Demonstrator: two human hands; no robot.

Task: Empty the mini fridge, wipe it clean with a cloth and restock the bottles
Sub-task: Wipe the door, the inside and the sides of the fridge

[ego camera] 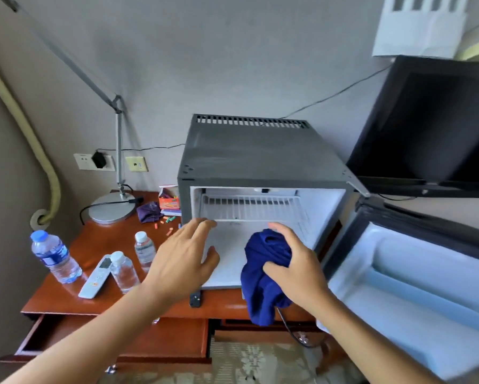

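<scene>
Fridge: mini fridge (pixel 260 159) emptied, door open.
Bottles: three water bottles (pixel 123 271) out on counter (pixel 99 239), restocking left.
Grips: my right hand (pixel 296 267) clutches blue cloth (pixel 263 275) at fridge mouth; left hand (pixel 183 259) spread, empty.
Wiping: about to begin.

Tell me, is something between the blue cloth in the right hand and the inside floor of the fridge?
Nothing visible is. The right hand grips the blue cloth at the open front of the mini fridge. Its door is swung wide and no bottle shows on its floor. The left hand hovers left of the path.
</scene>
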